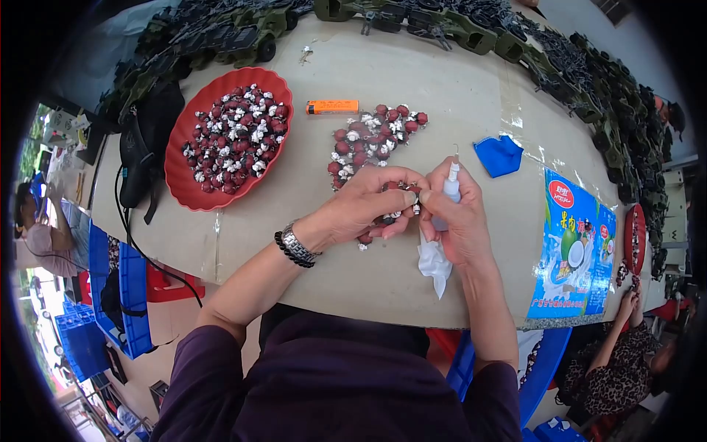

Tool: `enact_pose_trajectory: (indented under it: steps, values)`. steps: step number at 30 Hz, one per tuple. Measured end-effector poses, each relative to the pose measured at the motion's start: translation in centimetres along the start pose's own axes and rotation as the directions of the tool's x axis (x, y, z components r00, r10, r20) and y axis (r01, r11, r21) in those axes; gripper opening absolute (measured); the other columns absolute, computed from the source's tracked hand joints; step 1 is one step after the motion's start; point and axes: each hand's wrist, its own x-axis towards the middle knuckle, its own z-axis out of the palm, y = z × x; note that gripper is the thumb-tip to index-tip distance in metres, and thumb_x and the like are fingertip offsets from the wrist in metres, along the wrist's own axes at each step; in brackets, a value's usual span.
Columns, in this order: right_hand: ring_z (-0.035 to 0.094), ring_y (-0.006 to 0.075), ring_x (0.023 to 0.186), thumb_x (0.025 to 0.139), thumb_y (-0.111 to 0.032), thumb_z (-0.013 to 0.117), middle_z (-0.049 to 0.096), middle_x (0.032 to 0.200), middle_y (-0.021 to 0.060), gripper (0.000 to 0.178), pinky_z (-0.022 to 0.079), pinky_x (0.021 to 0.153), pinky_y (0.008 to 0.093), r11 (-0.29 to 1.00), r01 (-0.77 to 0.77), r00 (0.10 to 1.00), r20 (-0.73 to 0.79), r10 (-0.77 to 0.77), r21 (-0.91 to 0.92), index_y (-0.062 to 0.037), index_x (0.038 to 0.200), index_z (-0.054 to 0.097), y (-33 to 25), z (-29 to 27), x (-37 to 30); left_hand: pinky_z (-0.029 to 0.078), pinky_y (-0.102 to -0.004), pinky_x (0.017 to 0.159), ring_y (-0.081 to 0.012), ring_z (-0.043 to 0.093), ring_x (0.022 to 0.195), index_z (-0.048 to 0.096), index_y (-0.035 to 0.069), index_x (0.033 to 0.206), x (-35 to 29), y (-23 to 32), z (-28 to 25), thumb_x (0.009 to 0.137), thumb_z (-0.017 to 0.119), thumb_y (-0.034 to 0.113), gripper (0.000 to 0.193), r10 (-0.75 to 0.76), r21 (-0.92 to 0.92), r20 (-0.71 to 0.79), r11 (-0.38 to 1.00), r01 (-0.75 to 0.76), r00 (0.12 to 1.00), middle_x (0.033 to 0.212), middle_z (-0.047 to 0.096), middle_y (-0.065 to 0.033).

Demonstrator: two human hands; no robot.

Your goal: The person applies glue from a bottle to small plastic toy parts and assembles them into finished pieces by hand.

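Observation:
My left hand (361,202) is closed around several small dark red and white pieces (392,216), with thumb and fingertips pinching one at the front. Against them, my right hand (465,217) grips a small white squeeze bottle (451,184) with a thin needle tip pointing up and away. Its thumb and finger meet the pinched piece too. A crumpled white tissue (434,267) hangs below the right hand's fingers. Just beyond my left hand lies a loose pile of the same red and white pieces (372,140) on the table (353,283).
A red scalloped bowl (177,166) full of such pieces stands at left, beside a black corded object (140,147). An orange cylinder (333,107), blue cloth (498,155) and blue printed sheet (574,258) lie around. Green toy vehicles (471,35) line the far edge. Another person (615,361) works at right.

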Motion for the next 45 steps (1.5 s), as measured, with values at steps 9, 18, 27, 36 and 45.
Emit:
enact_pose_trajectory:
  steps: [9,18,27,36,45]
  values:
    - [0.046,0.0085,0.043,0.082,-0.002,0.062,0.051,0.065,0.0005,0.014,0.03,0.037,0.0225,1.0,-0.019,1.0,-0.004,0.019,0.025,-0.0072,0.085,0.05,-0.2,-0.2,0.0,0.029,-0.0188,0.037,-0.0055,0.052,0.048,0.057,0.0,0.111,0.3,0.0,0.0,0.092,0.051,0.01,0.023,0.005,-0.009,0.009,1.0,-0.005,1.0,0.075,0.059,-0.0042]
    - [0.045,0.0097,0.04,0.081,-0.001,0.059,0.051,0.063,0.0037,0.014,0.036,0.035,0.0225,1.0,-0.011,1.0,-0.012,0.012,0.011,-0.0077,0.082,0.047,-0.4,0.0,0.0,0.03,-0.0189,0.037,-0.0055,0.051,0.048,0.058,0.0,0.109,0.3,0.1,0.2,0.092,0.051,0.01,0.021,0.008,0.006,0.008,1.0,-0.008,1.0,0.076,0.059,-0.0041]
    - [0.044,0.01,0.038,0.081,-0.001,0.058,0.052,0.061,0.0041,0.014,0.035,0.035,0.0226,1.0,-0.023,1.0,-0.007,0.023,-0.011,-0.0078,0.082,0.047,-0.4,-0.1,-0.1,0.031,-0.0184,0.037,-0.0054,0.052,0.048,0.058,0.0,0.111,0.3,-0.1,0.2,0.092,0.051,0.011,0.022,0.015,-0.006,0.013,1.0,-0.015,1.0,0.076,0.059,-0.0042]
    - [0.044,0.0102,0.038,0.081,-0.001,0.058,0.052,0.061,0.0041,0.014,0.033,0.034,0.0227,1.0,-0.022,1.0,-0.009,0.022,-0.011,-0.0079,0.082,0.046,-0.3,-0.1,0.1,0.03,-0.0186,0.037,-0.0058,0.052,0.049,0.057,0.0,0.112,0.1,0.0,0.1,0.092,0.052,0.011,0.023,0.008,-0.013,0.0,1.0,-0.008,1.0,0.078,0.059,-0.0047]
    - [0.046,0.0088,0.04,0.082,-0.003,0.06,0.051,0.062,0.0017,0.014,0.033,0.035,0.0224,1.0,-0.002,1.0,-0.001,0.002,0.003,-0.0082,0.082,0.048,-0.1,-0.7,0.2,0.031,-0.0189,0.037,-0.0051,0.052,0.049,0.058,0.001,0.111,0.4,0.9,0.6,0.093,0.052,0.014,0.023,-0.023,0.037,-0.005,0.999,0.023,1.0,0.071,0.058,-0.0029]
